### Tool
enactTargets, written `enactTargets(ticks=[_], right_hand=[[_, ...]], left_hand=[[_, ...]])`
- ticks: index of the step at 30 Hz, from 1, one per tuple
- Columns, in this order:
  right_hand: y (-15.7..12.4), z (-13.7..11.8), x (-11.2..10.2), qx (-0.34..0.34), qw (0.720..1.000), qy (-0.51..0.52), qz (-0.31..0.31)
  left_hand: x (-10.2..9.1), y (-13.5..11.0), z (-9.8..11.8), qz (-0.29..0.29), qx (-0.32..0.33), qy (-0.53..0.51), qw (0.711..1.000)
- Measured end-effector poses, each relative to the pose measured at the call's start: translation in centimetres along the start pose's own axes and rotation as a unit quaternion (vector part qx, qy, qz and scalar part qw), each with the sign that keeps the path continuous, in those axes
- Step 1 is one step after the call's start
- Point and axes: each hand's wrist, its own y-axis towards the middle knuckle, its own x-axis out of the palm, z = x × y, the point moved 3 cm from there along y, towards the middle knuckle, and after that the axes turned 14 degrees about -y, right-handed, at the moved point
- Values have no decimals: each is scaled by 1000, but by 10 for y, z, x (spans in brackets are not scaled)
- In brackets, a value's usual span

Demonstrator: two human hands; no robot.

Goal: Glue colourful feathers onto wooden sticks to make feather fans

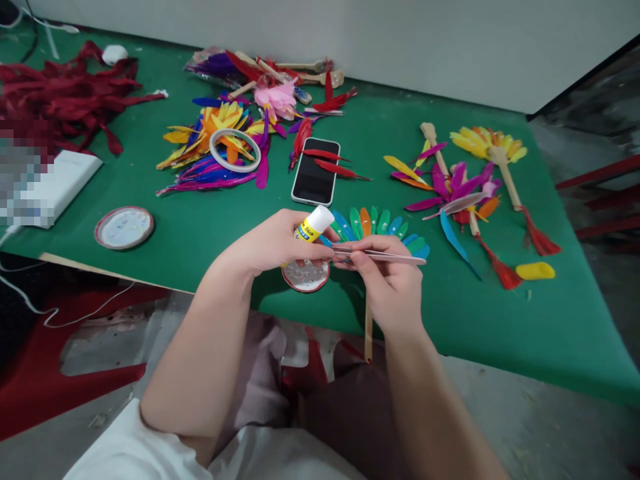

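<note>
A yellow and white glue stick (314,225) is gripped in my left hand (273,243), its white end up and tilted to the right. My right hand (395,290) pinches slim pinkish tweezers (400,257), whose tips point left at my left fingers. Whatever lies at the tips is too small to make out. Just behind the hands, blue, green and orange feathers (365,222) spread in a fan, partly covered by my right hand. A thin wooden handle (369,333) sticks out below that hand over the table edge. Under my left hand sits a small round dish (306,277) of tiny pale bits.
A phone (313,183) with red feathers on it lies ahead. Left of it are a tape roll (216,148) and feather piles. Feather fans (507,177) and a yellow cap (535,271) lie right. Another dish (125,228) and dark red ribbons (75,93) lie left.
</note>
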Motion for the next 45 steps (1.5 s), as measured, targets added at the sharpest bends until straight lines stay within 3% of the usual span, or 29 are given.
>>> enactTargets(ticks=[7,11,15,19,25,36,45], right_hand=[[1,-1,-3,17,999,37,26],[2,-2,-8,-42,994,38,89],[-1,-6,-8,-90,990,-77,81],[-3,-12,-3,-123,963,-230,72],[-3,-13,3,-132,955,-247,101],[-1,-18,-3,-163,953,-255,3],[-2,-16,0,-161,946,-280,6]], left_hand=[[-3,0,1,13,18,50,998],[-5,-1,3,22,34,66,997],[-3,-1,6,28,52,48,997],[0,-1,6,30,71,20,997],[4,-1,6,3,84,18,996],[5,-4,8,-51,74,54,995],[7,-2,8,-38,96,66,992]])
